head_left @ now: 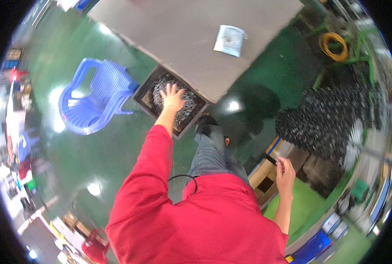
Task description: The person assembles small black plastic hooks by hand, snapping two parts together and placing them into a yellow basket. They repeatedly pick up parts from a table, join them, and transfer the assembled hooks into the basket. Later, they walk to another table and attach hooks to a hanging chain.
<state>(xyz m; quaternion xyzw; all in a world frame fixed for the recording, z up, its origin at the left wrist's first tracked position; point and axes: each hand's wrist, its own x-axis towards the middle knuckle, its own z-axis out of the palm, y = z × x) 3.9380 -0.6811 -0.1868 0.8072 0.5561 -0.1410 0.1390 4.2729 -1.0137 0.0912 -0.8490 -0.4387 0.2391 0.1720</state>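
Observation:
My left hand [173, 99] reaches into a dark open bin [145, 107] beside the table corner. Its fingers are spread over a heap of small, shiny grey metal pieces [188, 104], and nothing shows in its grasp. Out to the right, my right hand [285, 175] is closed, with its fingertips pinched together. A small dark object [270, 158] shows at those fingertips, too small and blurred to name. Below that hand are a cardboard box [263, 172] and a green surface [299, 207].
A grey table [174, 31] carries a light blue pouch [230, 40]. At left, a blue plastic chair [97, 97] stands close to the bin. Dark pieces in rows [332, 114] fill the right side, below a coiled yellow hose [333, 46] on a green frame.

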